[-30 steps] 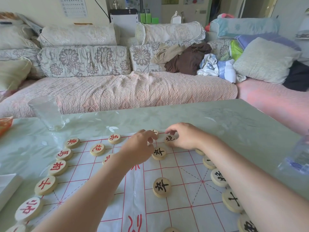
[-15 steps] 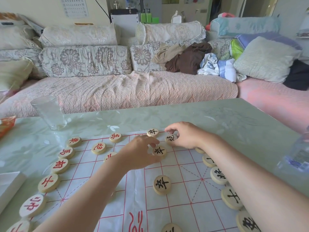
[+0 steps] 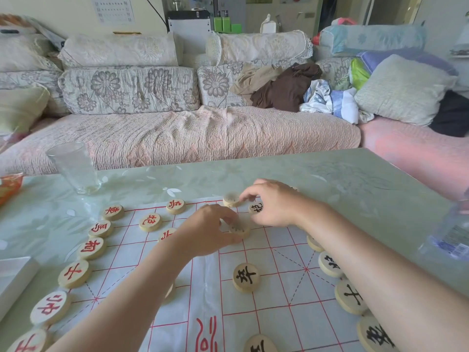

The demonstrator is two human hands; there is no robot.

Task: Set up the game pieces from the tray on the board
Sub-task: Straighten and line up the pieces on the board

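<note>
Nearby, a glass (image 3: 76, 167) — both hands' fingers (image 3: 228, 219) pinch pieces (image 3: 239, 228) on the board (image 3: 279, 288).

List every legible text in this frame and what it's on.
"卒", black: piece mid-board
"士", black: piece at right edge
"兵", red: far piece
"相", red: left-row piece
Other pieces: skewed, covered or blurred, not sure.
Wall chart: too small.
Bottle label: blurred.
</note>
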